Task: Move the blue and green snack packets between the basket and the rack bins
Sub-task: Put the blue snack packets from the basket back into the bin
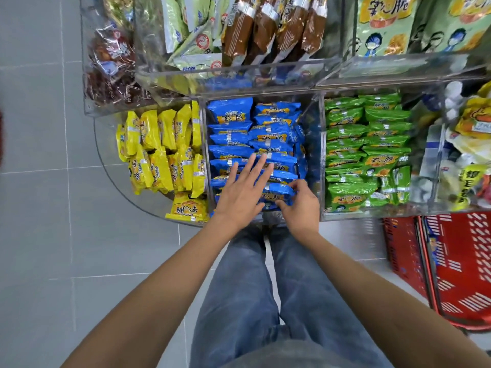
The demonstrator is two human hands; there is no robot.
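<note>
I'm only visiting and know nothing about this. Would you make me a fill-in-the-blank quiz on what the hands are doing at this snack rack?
1. The packet pinched by the right hand is ___.
2. The left hand lies flat on the blue packets; the yellow packets lie to their ___.
3. The green packets lie to their ___.
4. The basket on the floor is ___.

Missing words: blue; left; right; red.

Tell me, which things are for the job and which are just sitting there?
For the job: blue packets, in the middle; green packets, to their right; red basket on the floor; left hand, open over the blue ones; right hand, gripping a blue packet.
Just there: yellow packets; brown packets above; big pale green bags above.
</note>
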